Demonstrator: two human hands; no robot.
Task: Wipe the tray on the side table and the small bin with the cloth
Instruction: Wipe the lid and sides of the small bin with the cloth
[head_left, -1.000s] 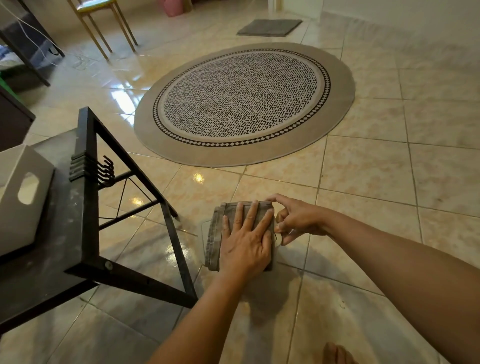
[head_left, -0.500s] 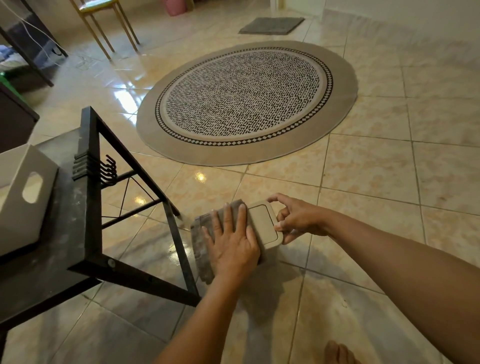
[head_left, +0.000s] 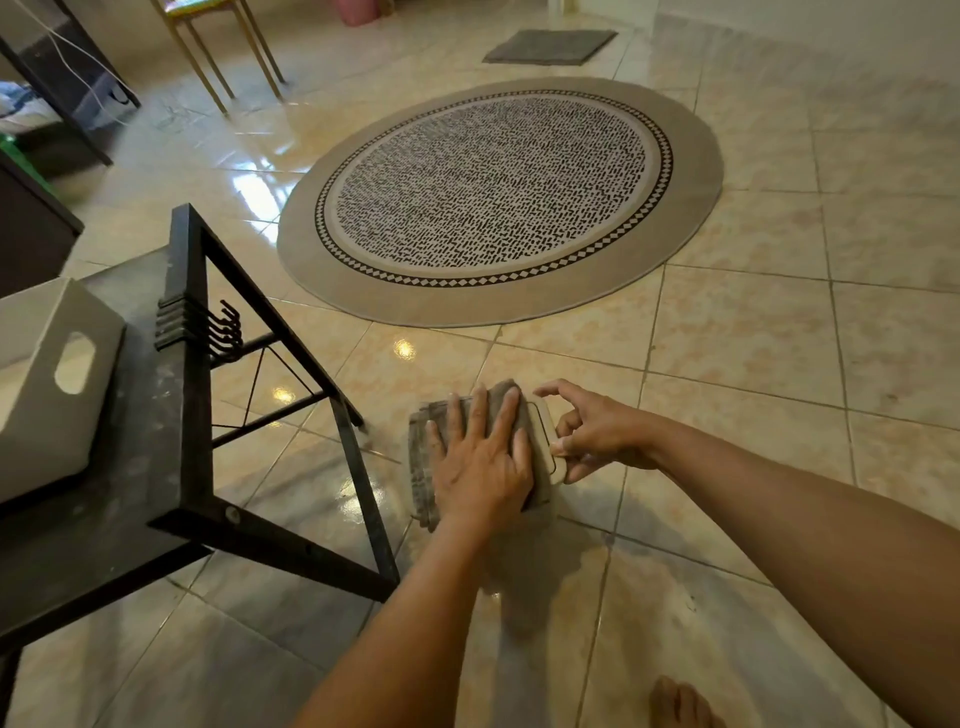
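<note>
Nearest, a bare foot (head_left: 680, 701) shows at the bottom edge on the glossy tiled floor (head_left: 727, 415). Both forearms reach forward from there to a small beige bin (head_left: 545, 441) that hangs above the tiles, its flat face turned up towards the camera. The left hand (head_left: 480, 467) lies flat on that face with fingers spread, pressing a folded grey cloth (head_left: 423, 467) against it; the cloth covers most of the bin and overhangs its left edge. The right hand (head_left: 592, 431) grips the bin's right edge, thumb and fingers curled around the rim, with the index finger lifted above the top corner. So the two hands sit just beside each other, one flat on the cloth, the other clamped on the bin.

Left of the hands stands the black bench (head_left: 130, 467), its metal frame and angled legs running down to the floor, a cluster of black hooks (head_left: 223, 332) fixed to the side rail. On its dusty top, at the far left, rests a pale grey tray (head_left: 41, 415) with an oval handle cut-out in its wall.

Farther off lies a round patterned rug (head_left: 498, 197) with a beige border. Beyond it sit a small grey mat (head_left: 550, 47), the gold legs of a chair (head_left: 223, 57), and something pink at the top edge, too cropped to identify.
</note>
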